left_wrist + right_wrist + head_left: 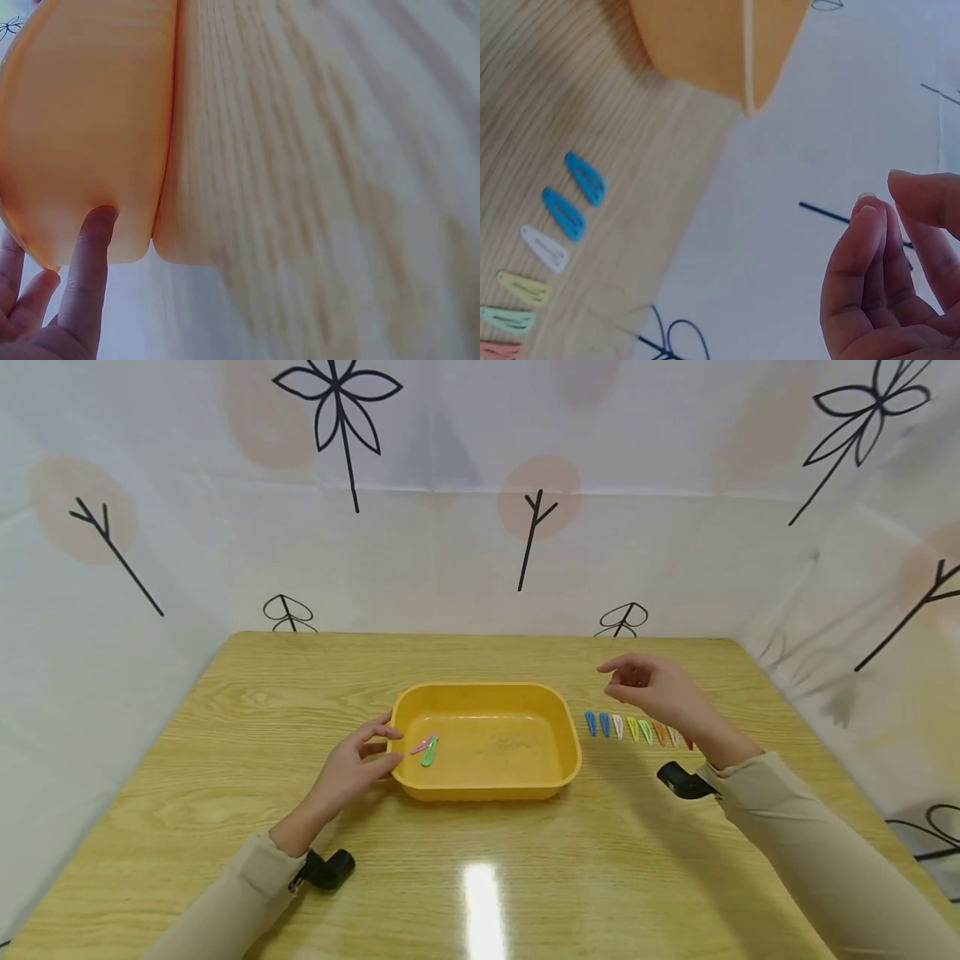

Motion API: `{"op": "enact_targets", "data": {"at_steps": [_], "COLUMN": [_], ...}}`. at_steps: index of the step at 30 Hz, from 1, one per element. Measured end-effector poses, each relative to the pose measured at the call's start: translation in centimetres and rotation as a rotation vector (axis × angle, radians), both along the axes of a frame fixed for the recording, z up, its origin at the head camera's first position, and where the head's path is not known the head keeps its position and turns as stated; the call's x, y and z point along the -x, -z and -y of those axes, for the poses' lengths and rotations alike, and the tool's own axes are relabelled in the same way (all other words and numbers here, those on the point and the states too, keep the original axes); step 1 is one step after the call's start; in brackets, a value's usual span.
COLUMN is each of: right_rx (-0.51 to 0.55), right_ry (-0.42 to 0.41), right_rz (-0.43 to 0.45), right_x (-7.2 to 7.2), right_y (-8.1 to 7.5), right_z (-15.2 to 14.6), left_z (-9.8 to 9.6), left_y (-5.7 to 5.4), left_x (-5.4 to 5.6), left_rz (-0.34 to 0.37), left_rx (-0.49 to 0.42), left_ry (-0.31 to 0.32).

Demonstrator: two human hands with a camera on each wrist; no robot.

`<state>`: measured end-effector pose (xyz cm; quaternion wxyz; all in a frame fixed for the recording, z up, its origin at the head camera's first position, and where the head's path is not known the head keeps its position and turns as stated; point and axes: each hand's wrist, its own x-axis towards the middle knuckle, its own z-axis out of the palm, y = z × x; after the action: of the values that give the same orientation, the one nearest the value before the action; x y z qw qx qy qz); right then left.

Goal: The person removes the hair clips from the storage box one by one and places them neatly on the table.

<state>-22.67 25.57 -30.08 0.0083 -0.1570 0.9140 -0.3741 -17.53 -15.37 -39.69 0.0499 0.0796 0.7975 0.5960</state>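
Note:
A yellow plastic tray (487, 794) sits on the table, with a pink hair clip (423, 744) and a green hair clip (430, 752) inside at its left end. My left hand (352, 766) holds the tray's left end at the rim; in the left wrist view one finger (88, 262) presses the outer wall. Above the table, right of the tray, hovers my right hand (660, 689), its fingers loosely bent and nothing visible between fingertips and thumb. Below it runs a row of several hair clips, from a blue hair clip (591, 723) to a red one partly hidden by the wrist.
The wooden table (300, 693) runs back to a white patterned cloth (435, 560). Other clips in the row include a white hair clip (545, 248) and a yellow hair clip (523, 288). Each wrist wears a black camera.

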Motion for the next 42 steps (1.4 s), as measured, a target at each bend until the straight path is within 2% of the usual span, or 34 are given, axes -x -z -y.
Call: {"op": "enact_targets", "data": {"at_steps": [7, 16, 25, 42], "right_rx": [0.031, 0.052, 0.109, 0.115], "right_ry": [-0.045, -0.103, -0.156, -0.305], "right_rz": [0.021, -0.019, 0.018, 0.037], "right_x": [0.5, 1.3, 1.9, 3.6], "right_y": [0.0, 0.3, 0.9, 2.2], "right_z": [1.8, 3.9, 6.1, 9.9], "left_z": [0.0, -0.1, -0.1, -0.1], "left_y": [-0.1, -0.1, -0.3, -0.3], "left_x": [0.1, 0.0, -0.1, 0.0], "left_rz": [0.001, -0.002, 0.008, 0.014], "left_rx": [0.003, -0.029, -0.029, -0.016], "left_ry": [-0.004, 0.009, 0.002, 0.0]}}
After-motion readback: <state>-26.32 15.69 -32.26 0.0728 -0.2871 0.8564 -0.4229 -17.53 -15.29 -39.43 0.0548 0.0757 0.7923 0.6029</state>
